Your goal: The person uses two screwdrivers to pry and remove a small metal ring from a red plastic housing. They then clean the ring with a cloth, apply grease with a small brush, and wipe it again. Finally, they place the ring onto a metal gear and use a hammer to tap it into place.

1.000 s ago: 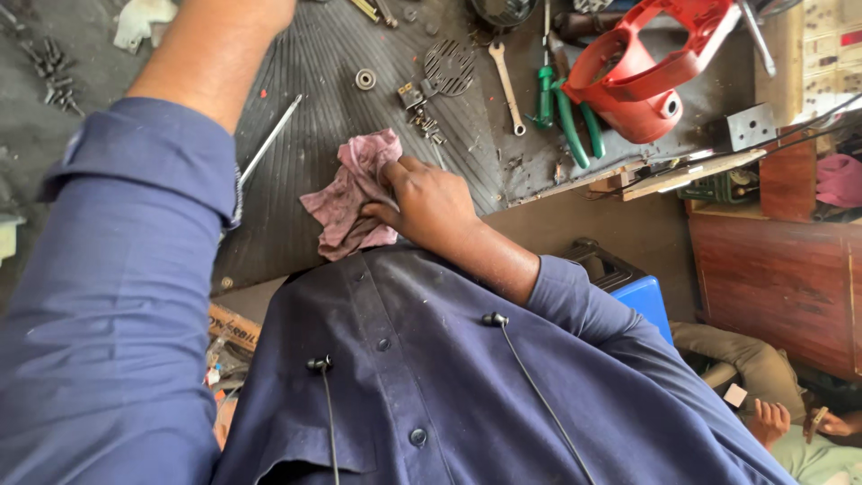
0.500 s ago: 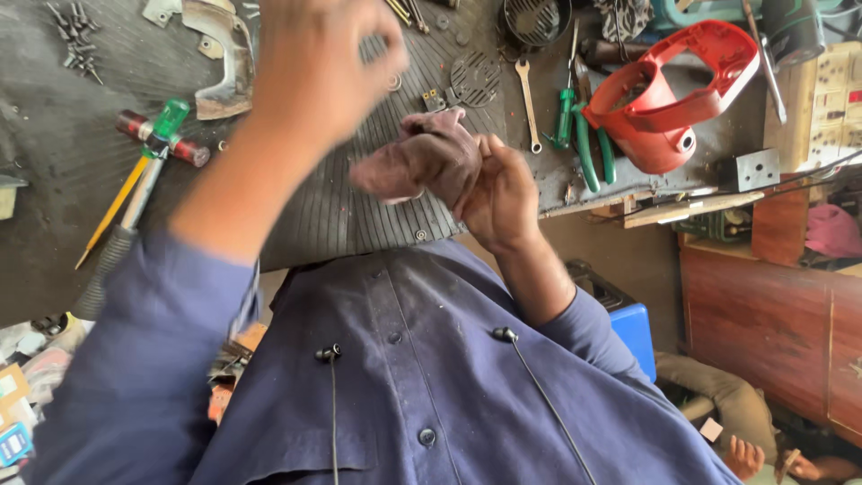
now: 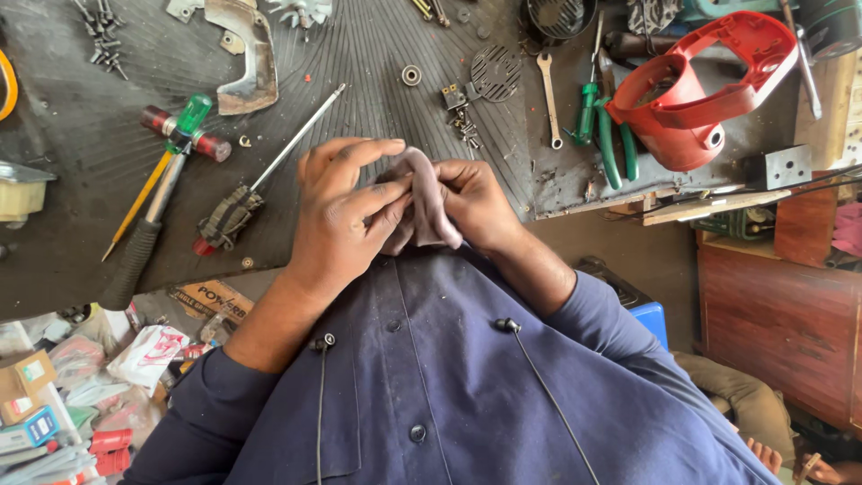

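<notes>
A crumpled pink-grey rag (image 3: 425, 205) is bunched between both hands just over the near edge of the dark ribbed bench mat (image 3: 377, 81). My left hand (image 3: 341, 211) wraps its fingers over the rag's left side. Pressed against the other side, my right hand (image 3: 480, 205) grips the cloth too. Both hands sit close to my blue shirt. Whether anything is wrapped inside the rag is hidden.
On the mat lie a long screwdriver with a wrapped handle (image 3: 260, 180), a green-handled tool (image 3: 180, 126), a small bearing (image 3: 411, 74), a wrench (image 3: 549, 94), green pliers (image 3: 602, 130) and a red plastic housing (image 3: 696, 90). Scattered screws (image 3: 103, 36) lie far left. Boxes and bags clutter the floor at lower left.
My left hand came down from high over the bench and closed on the rag. The rag went from lying on the mat to being held between both hands nearer my body.
</notes>
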Demonstrator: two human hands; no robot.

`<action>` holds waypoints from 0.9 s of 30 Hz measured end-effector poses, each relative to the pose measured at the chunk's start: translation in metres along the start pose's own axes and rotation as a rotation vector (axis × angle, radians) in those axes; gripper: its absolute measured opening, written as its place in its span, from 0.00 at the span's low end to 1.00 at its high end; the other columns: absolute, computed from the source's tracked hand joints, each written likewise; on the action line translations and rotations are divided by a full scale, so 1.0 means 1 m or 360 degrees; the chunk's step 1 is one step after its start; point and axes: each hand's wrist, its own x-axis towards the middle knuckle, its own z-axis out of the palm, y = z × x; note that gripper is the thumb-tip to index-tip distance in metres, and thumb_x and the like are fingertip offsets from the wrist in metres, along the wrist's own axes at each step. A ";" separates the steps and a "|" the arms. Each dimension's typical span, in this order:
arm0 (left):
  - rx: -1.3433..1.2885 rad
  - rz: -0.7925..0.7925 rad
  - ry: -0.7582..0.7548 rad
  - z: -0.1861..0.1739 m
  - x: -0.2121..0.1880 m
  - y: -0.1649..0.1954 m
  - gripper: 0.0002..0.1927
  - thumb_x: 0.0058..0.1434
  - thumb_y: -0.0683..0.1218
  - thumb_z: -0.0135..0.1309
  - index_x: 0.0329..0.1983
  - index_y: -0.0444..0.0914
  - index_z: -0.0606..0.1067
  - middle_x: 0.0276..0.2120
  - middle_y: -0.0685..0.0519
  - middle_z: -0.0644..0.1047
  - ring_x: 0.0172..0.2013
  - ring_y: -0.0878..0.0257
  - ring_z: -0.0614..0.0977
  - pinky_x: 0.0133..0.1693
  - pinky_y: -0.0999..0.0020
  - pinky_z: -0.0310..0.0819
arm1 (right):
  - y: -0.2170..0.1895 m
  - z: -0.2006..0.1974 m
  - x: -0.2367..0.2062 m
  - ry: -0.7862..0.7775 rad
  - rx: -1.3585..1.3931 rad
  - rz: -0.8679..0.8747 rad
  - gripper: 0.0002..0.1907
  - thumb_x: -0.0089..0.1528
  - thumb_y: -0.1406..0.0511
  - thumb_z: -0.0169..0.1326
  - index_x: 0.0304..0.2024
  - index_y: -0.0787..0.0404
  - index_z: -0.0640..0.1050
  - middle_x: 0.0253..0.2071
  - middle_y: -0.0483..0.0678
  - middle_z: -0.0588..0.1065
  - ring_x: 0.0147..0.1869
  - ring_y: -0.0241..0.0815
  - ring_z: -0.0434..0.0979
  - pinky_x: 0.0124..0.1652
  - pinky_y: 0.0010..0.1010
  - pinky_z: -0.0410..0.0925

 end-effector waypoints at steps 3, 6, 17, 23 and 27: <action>-0.0074 -0.0135 0.0069 0.004 -0.009 0.001 0.14 0.58 0.42 0.68 0.48 0.39 0.83 0.56 0.53 0.77 0.55 0.52 0.76 0.57 0.56 0.68 | 0.007 0.004 0.004 0.0016 0.0125 0.0017 0.10 0.73 0.67 0.57 0.45 0.72 0.79 0.38 0.51 0.80 0.40 0.38 0.79 0.41 0.32 0.76; -0.0220 -0.0238 0.0047 0.007 -0.011 0.001 0.15 0.58 0.40 0.68 0.49 0.38 0.83 0.52 0.52 0.78 0.50 0.54 0.79 0.52 0.60 0.74 | 0.002 0.007 0.005 -0.0147 0.0529 0.0062 0.06 0.72 0.70 0.56 0.41 0.69 0.76 0.35 0.55 0.80 0.36 0.45 0.82 0.39 0.39 0.78; -0.0482 -0.0296 0.0035 0.014 -0.001 0.000 0.13 0.60 0.39 0.67 0.48 0.35 0.80 0.47 0.50 0.80 0.49 0.55 0.84 0.50 0.65 0.80 | -0.017 0.014 0.013 -0.0111 0.1054 0.0300 0.15 0.72 0.66 0.50 0.56 0.70 0.76 0.42 0.58 0.80 0.42 0.50 0.84 0.43 0.43 0.79; -0.0388 -0.0187 0.0026 0.013 0.003 -0.004 0.16 0.64 0.37 0.62 0.56 0.34 0.79 0.52 0.48 0.77 0.53 0.53 0.82 0.54 0.62 0.78 | -0.001 0.010 0.013 -0.0030 0.0635 0.0200 0.11 0.72 0.66 0.53 0.51 0.69 0.76 0.38 0.52 0.79 0.38 0.42 0.82 0.39 0.35 0.77; -0.0231 -0.0140 -0.0067 0.010 0.005 -0.007 0.19 0.62 0.35 0.61 0.58 0.33 0.78 0.53 0.47 0.76 0.49 0.53 0.81 0.50 0.61 0.77 | 0.005 0.007 0.015 0.0009 0.0462 0.0127 0.12 0.74 0.65 0.54 0.47 0.71 0.78 0.37 0.51 0.78 0.37 0.37 0.77 0.38 0.30 0.73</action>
